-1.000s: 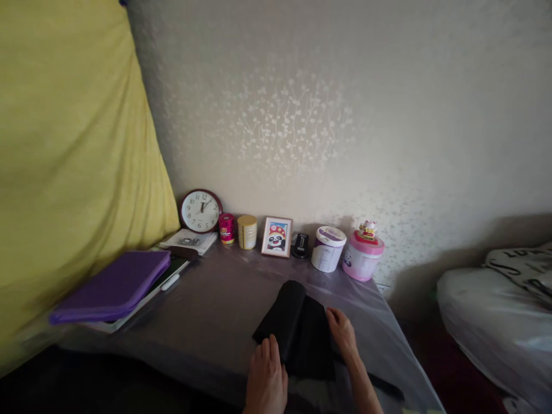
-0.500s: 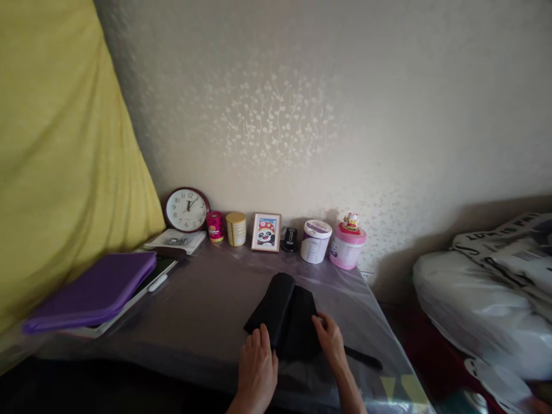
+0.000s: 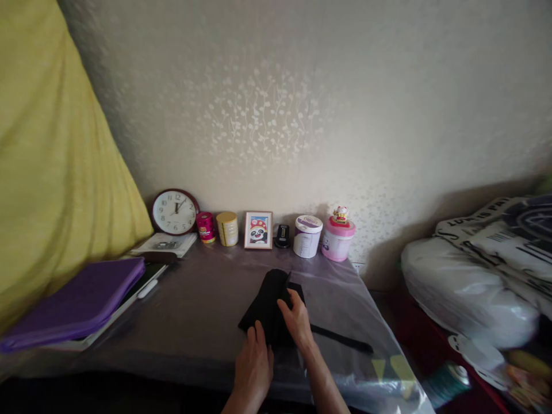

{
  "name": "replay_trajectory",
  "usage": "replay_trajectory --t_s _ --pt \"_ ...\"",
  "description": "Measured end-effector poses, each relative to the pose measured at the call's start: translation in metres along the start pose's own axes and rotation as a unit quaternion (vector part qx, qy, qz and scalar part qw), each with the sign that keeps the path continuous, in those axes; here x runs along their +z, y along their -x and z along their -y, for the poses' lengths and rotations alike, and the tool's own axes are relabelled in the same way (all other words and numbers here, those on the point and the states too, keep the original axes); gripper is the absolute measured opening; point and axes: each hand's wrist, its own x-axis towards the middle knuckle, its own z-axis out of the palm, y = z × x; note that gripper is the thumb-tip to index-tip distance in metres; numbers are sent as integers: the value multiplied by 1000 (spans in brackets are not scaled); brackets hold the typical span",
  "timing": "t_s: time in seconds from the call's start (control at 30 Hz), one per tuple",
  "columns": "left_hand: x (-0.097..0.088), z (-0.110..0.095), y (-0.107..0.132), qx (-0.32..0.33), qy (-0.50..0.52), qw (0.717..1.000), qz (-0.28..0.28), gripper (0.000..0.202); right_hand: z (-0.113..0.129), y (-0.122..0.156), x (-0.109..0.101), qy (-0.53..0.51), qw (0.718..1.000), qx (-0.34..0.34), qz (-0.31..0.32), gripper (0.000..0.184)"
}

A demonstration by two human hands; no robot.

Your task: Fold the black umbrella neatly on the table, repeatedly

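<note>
A black folded fabric piece (image 3: 269,299) lies on the table near its front, with a narrow black strap (image 3: 342,338) stretching out to the right. My left hand (image 3: 253,362) grips its near edge, fingertips on top and the thumb beside them. Higher on the fabric, my right hand (image 3: 296,319) pinches the edge of a raised flap between thumb and fingers. Part of the fabric's right side is hidden behind that hand.
Along the wall stand a clock (image 3: 175,211), a pink can (image 3: 206,227), a yellow-lidded can (image 3: 227,229), a panda picture frame (image 3: 258,230), a white tub (image 3: 307,237) and a pink-lidded tub (image 3: 337,240). A purple folder (image 3: 77,299) lies left. White bags (image 3: 466,293) sit right of the table.
My right hand has moved left and up from the fabric's right edge to the middle, and the right panel is now lifted and folded inward. The left hand stays at the near edge.
</note>
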Motion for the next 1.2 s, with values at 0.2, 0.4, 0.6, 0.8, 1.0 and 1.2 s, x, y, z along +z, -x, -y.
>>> replay_trajectory --t_s 0.2,0.4,0.6,0.8,1.0,1.2 --pt "2 1 -1 17 -12 1000 2 46 18 -3 28 56 996 12 62 36" --pt "8 5 -2 27 -11 999 -23 43 24 -2 35 166 979 8 116 39" --pt "7 12 -2 41 22 999 -14 41 30 1 35 181 972 -43 142 27" --pt "0 24 5 101 34 987 -122 35 35 5 32 193 963 -75 172 33" --pt "2 22 -2 191 38 963 -187 36 39 1 24 212 950 -86 214 34" --pt "13 21 -6 194 29 964 -180 46 37 0 23 248 933 -133 225 26"
